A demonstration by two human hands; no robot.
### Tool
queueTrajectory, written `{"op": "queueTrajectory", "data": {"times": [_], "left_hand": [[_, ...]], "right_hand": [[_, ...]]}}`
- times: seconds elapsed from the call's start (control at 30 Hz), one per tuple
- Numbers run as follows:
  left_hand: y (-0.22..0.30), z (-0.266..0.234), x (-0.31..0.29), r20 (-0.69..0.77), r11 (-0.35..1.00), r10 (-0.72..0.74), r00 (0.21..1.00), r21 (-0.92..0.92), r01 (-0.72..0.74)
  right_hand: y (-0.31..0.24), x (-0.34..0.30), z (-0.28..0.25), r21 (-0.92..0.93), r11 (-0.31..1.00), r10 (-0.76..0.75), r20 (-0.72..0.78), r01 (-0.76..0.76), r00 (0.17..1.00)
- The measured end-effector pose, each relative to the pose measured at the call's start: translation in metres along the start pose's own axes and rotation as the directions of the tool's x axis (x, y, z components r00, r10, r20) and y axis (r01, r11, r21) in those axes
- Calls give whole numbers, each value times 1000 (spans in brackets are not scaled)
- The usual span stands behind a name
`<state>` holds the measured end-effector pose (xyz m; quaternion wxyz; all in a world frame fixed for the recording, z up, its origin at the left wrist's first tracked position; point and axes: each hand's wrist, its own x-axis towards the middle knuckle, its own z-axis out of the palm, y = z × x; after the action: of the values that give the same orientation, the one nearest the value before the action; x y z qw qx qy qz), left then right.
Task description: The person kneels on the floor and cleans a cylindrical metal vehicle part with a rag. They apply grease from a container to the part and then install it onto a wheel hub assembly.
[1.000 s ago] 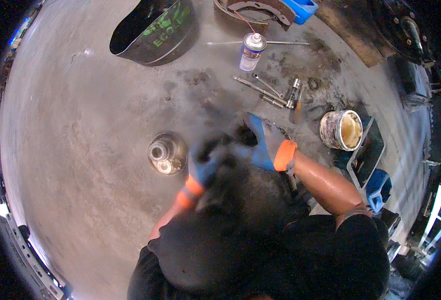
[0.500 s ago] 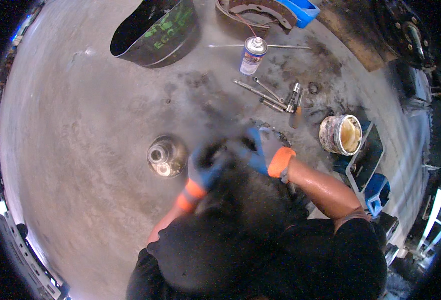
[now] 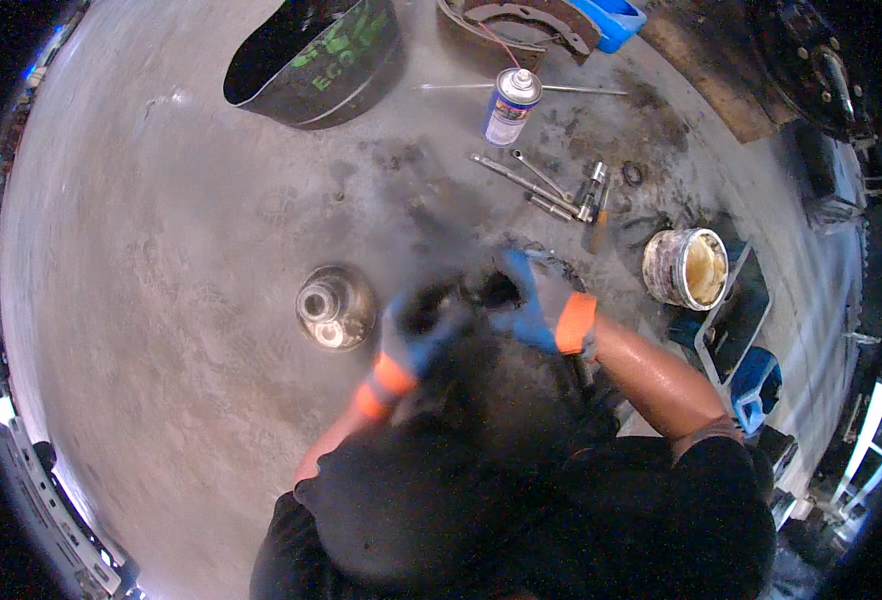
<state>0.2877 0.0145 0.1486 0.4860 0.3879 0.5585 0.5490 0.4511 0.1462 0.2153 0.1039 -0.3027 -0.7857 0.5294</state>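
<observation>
Left hand: in a blue-grey glove with an orange cuff, my left hand [image 3: 411, 342] is half curled, fingers toward two o'clock; I can't tell what it grips
Right hand: my right hand [image 3: 541, 305] faces it, thumb and fingers partly spread around a dark, blurred shape [image 3: 499, 290]; I can't tell how firmly it holds
Dark shape: between my hands, in the middle of my view, too smeared to name
Stepped metal hub [image 3: 333, 312]: on the floor [image 3: 181, 380] at nine o'clock from my hands, near my left glove, not held
Grease tub [image 3: 701, 268]: at three o'clock, lid off, pale grease inside, so ready for use
Socket tools [image 3: 589, 190]: at one o'clock, lying free
Spray can [image 3: 511, 108]: between twelve and one, upright, straw fitted
Brake shoes [image 3: 521, 30]: beyond the can, off to the side
Progress: I judge the handling under way, unfinished; how much is left, I can't tell
</observation>
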Motion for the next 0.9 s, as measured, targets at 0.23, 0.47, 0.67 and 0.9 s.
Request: {"op": "queueTrajectory", "data": {"times": [0.23,0.47,0.67,0.9], "left_hand": [[3,2,2,43,999,34,999,-25,-33],[18,3,0,81,981,-102,992,-158,114],[20,1,-2,85,972,-109,990,-199,124],[9,0,-2,64,992,-71,995,-104,78]], "right_hand": [[-1,1,1,77,992,-98,-42,101,994],[2,0,-4,92,996,-2,47,-2,999],[-2,1,-1,-53,996,68,42,-66,997],[11,-1,11,-43,996,-82,-113,77,990]]}}
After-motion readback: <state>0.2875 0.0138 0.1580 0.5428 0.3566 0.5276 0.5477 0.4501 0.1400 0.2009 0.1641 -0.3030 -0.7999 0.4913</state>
